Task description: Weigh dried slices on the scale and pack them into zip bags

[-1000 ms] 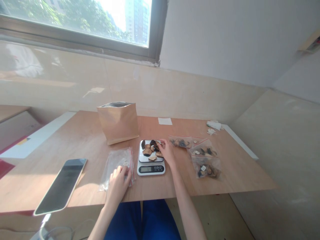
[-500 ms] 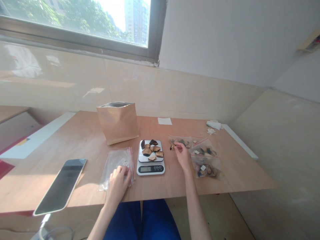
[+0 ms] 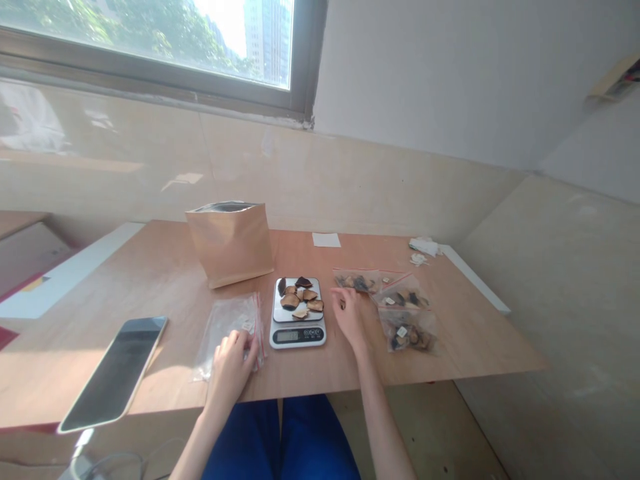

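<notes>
My left hand [image 3: 234,357] lies on a clear plastic zip bag [image 3: 225,320], its fingers bent loosely and the thumb apart. To its right stands a white kitchen scale [image 3: 297,335], with several curved brown-and-black dried pieces [image 3: 290,302] on its plate. The digits on the display are too blurred to read. Between the scale and the filled bags hovers my right hand [image 3: 349,317], thumb and fingers apart, with nothing visible in them. Just beyond it lies a zip bag of dried pieces [image 3: 357,281]. Two more filled zip bags [image 3: 409,333] are to the right, bearing small white labels.
Behind the left zip bag stands an open brown paper pouch [image 3: 233,247]. A phone [image 3: 115,373] lies at the left, near a white cable [image 3: 83,443]. White paper [image 3: 326,240] and crumpled white scraps [image 3: 424,248] are at the back of the wooden table [image 3: 470,333].
My right hand has moved slightly left, toward the scale. A dried piece that showed at its fingertips is no longer visible there. My left hand stays on the bag. The view has shifted slightly.
</notes>
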`<state>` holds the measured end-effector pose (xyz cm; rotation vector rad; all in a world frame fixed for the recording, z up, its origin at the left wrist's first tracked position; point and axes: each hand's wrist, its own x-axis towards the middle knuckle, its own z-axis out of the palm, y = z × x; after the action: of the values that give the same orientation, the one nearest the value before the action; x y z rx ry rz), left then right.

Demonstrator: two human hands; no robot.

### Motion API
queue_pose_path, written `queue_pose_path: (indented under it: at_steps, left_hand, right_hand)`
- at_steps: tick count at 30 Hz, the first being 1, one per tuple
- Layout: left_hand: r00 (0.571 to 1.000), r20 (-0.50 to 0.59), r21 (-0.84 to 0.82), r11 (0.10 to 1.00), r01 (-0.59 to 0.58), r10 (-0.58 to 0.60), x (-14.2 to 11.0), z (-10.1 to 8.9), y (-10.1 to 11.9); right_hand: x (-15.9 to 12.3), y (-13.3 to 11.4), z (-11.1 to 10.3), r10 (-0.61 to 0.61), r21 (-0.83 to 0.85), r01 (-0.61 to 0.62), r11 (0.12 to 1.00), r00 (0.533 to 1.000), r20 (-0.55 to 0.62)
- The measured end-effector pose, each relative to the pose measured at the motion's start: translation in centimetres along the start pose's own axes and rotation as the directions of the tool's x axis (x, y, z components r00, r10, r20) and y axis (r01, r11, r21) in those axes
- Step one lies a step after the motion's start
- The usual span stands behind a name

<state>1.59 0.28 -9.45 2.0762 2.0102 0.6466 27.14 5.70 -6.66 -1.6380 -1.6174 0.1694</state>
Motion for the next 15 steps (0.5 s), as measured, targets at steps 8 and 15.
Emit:
queue_pose_path:
  at_steps: [8,15]
  left_hand:
    - [1.000,-0.012,-0.020,1.000,-0.006,0.005,0.0,-0.1,0.0]
    - [1.000,-0.016,-0.022,1.000,-0.017,0.017,0.0,0.2,-0.3]
  right_hand:
    - [1.9,-4.1,2.6,0.011,-0.173,0.028,0.985,0.975,0.222]
    - [1.8,-3.7,3.7,0.054,-0.259,-0.001,0.966,0.978,0.199]
